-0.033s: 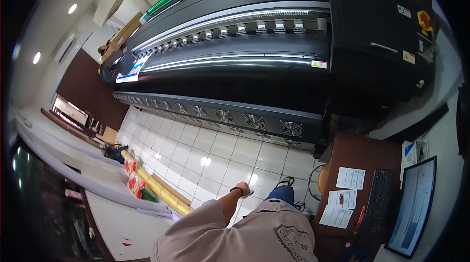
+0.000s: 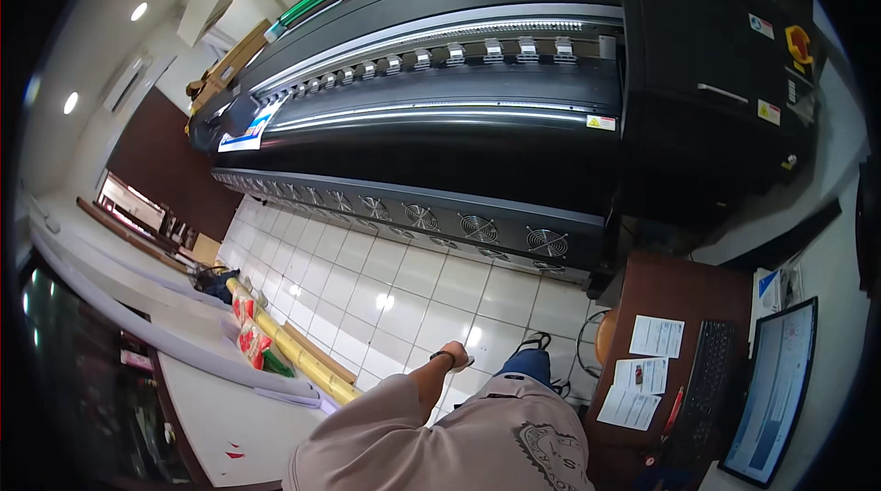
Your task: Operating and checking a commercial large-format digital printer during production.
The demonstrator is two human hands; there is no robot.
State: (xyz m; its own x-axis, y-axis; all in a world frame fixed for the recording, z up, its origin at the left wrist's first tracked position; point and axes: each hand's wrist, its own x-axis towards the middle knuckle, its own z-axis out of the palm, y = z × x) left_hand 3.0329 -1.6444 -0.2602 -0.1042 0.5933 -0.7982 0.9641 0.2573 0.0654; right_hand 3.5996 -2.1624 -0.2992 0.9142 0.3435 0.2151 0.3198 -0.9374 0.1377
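Observation:
My left hand, with a dark band on its wrist, hangs low beside my jeans, over the white tiled floor. Its fingers are curled closed. A small pale edge shows at the fingertips, too little of it to name. My right hand is out of sight. In front of me stretches a long black wide-format printer with a lit strip and a row of pinch rollers. A printed sheet with blue on it hangs at the printer's left end. Round fans line its lower front.
At the right stands a brown desk with papers, a black keyboard and a lit monitor. A round stool is beside it. Long yellow rolls and red-white bags lie by the white counter at left.
The view has shifted very slightly. My left hand stays in the same place, and nothing else has visibly moved.

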